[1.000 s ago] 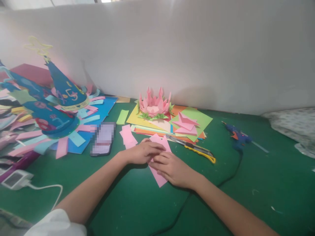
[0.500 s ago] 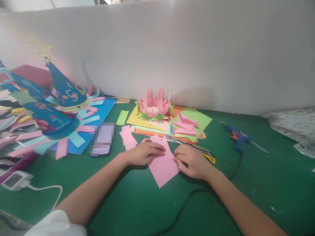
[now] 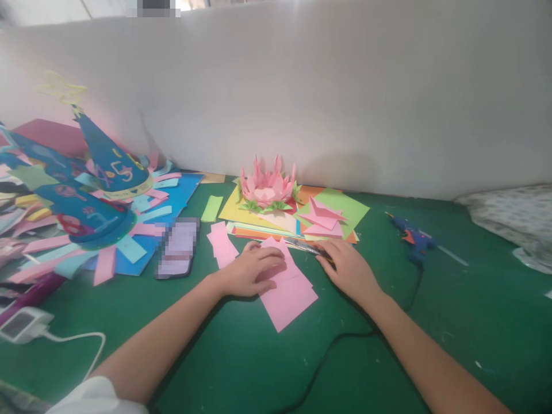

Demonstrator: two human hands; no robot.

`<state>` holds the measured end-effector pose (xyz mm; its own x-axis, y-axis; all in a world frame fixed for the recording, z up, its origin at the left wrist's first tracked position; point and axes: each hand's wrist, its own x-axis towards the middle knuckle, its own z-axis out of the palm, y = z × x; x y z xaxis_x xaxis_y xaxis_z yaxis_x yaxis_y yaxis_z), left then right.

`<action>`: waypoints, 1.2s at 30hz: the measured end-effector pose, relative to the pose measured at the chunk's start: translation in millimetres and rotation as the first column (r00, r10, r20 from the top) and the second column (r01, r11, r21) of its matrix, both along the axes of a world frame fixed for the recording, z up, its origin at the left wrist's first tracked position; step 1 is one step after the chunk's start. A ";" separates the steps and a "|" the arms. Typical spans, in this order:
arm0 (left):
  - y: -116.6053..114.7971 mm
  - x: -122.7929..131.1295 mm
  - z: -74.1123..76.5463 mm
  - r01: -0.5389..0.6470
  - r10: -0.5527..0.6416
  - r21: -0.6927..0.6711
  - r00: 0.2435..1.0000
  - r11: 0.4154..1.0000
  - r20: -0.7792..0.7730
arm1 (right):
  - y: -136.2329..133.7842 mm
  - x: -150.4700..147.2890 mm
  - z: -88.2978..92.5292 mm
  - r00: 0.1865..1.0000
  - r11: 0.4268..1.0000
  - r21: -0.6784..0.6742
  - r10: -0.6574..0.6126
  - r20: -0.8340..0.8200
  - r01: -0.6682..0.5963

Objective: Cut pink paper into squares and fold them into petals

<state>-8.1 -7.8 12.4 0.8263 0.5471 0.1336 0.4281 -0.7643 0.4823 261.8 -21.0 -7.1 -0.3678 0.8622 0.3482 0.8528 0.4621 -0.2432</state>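
Observation:
A pink paper sheet (image 3: 288, 294) lies on the green table (image 3: 452, 322) in front of me. My left hand (image 3: 250, 271) rests flat on its near-left part, fingers stretched out, pinning it down. My right hand (image 3: 348, 270) is to the right of the sheet, laid over the handle of a utility knife (image 3: 302, 246). Its fingers curl on the handle, and only the metal blade end sticks out to the left. The yellow handle is hidden under the hand.
Behind the hands lies a stack of coloured paper (image 3: 345, 206) with a pink paper lotus (image 3: 267, 187) and folded pink pieces (image 3: 323, 219). A blue glue gun (image 3: 414, 237) and its black cable (image 3: 328, 356) are at right. Phone (image 3: 177, 247), pink strips (image 3: 222, 241), blue paper hats (image 3: 107, 158) and charger (image 3: 19, 325) are at left.
My right hand left the pink sheet and moved right and away, onto the utility knife. The left hand stayed on the sheet, which now lies uncovered on its right side.

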 end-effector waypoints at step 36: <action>-0.9 0.4 -1.1 0.055 -0.055 -0.007 0.998 0.998 0.018 | -1.6 0.4 0.8 0.959 0.960 0.000 0.280 -0.038 -0.280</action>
